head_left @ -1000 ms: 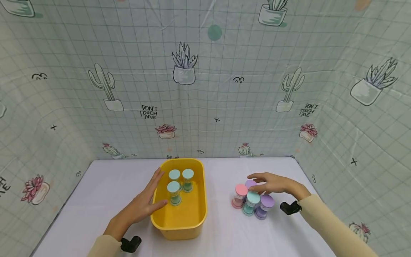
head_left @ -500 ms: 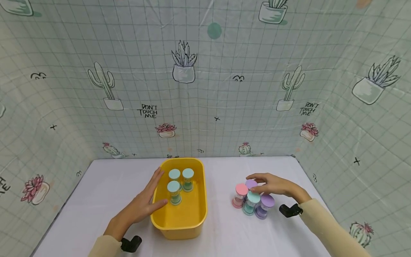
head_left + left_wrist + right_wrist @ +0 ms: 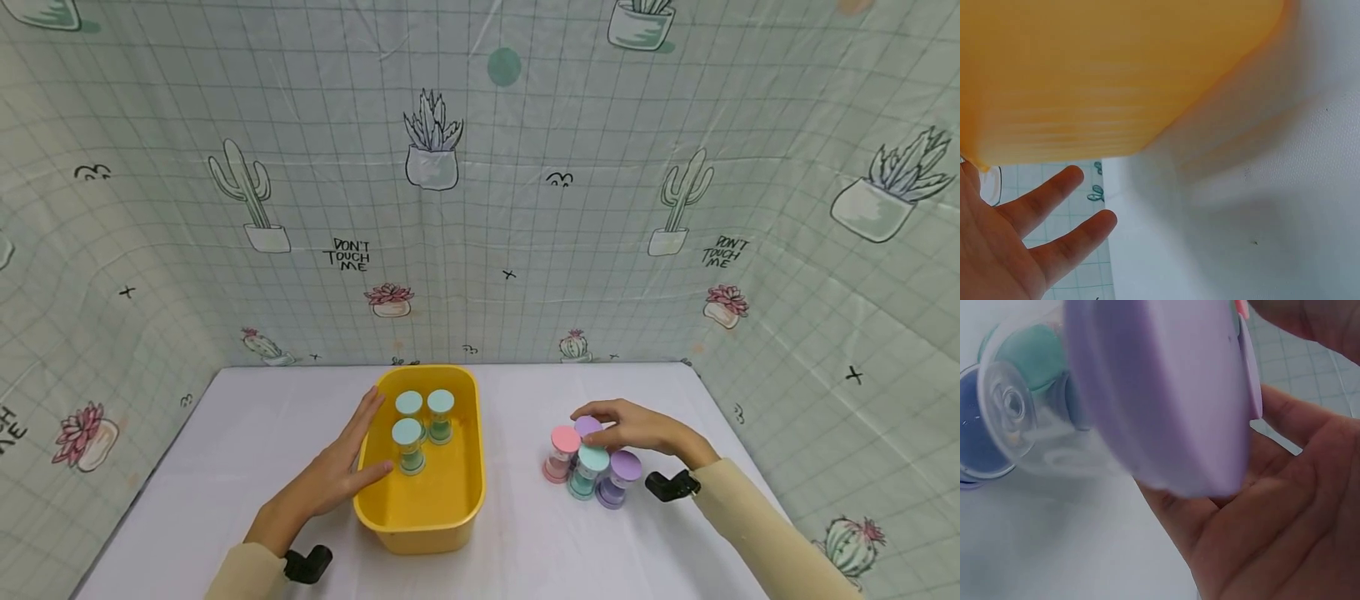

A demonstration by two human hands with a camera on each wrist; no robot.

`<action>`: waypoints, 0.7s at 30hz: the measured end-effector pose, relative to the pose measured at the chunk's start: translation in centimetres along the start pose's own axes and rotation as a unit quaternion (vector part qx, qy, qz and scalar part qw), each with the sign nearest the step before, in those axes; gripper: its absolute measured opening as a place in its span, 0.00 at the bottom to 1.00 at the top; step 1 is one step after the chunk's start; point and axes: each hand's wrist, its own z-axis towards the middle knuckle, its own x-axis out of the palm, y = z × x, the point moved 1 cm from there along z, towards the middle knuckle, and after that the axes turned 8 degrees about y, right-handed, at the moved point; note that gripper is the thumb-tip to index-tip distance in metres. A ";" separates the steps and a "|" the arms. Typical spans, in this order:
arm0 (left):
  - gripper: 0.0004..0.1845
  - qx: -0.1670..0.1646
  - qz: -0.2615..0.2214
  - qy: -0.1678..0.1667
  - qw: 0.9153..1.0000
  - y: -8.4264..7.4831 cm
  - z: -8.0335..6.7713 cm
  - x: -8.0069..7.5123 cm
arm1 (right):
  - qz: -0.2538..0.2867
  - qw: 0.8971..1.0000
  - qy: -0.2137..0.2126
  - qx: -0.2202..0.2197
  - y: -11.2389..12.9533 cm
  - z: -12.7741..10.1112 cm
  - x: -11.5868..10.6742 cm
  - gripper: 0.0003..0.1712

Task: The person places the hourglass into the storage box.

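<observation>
Yellow plastic makes up the rectangular bin (image 3: 435,504) at the lower centre of the head view. Inside it, note three upright hourglass timers with pale teal round caps: one at the front left (image 3: 408,447), one at the rear left (image 3: 408,403) and one at the rear right (image 3: 441,416). Your left hand (image 3: 330,475) lies along the bin's left side, fingers straight and spread wide, thumb reaching over the rim.

Right of centre in the lower frame, four upright hourglass timers stand close together on the white tablecloth (image 3: 525,533): a pink-capped timer (image 3: 562,454) at the left, a teal-capped timer (image 3: 587,473) in front, a purple-capped timer (image 3: 621,477) at the right, and a rear purple-capped timer (image 3: 588,426) behind. Your right hand (image 3: 641,427) reaches in from the right, thumb and fingers narrowed round the cap of the rear one. Pressure is hard to judge: in your right wrist view, the nearer purple cap partly hides the fingertips.
</observation>
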 end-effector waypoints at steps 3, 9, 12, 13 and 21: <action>0.50 0.000 -0.004 0.001 1.000 -0.1 -0.1 0.0 | 0.009 1.000 0.008 -0.003 0.1 0.1 0.1 0.28; 0.50 0.007 0.002 -0.005 1.000 -0.2 -0.3 0.0 | 0.011 1.000 0.008 -0.003 0.3 0.2 0.0 0.21; 0.50 0.007 0.001 -0.005 1.000 -0.1 -0.3 0.0 | 0.010 1.000 0.006 0.001 0.3 0.1 0.0 0.19; 0.50 0.006 0.001 -0.005 1.000 -0.1 -0.3 -0.1 | 0.009 1.000 0.005 0.002 0.4 0.0 0.0 0.19; 0.50 0.010 0.003 -0.002 1.000 -0.1 -0.4 -0.2 | 0.001 1.000 -0.006 0.009 0.4 -0.2 -0.2 0.21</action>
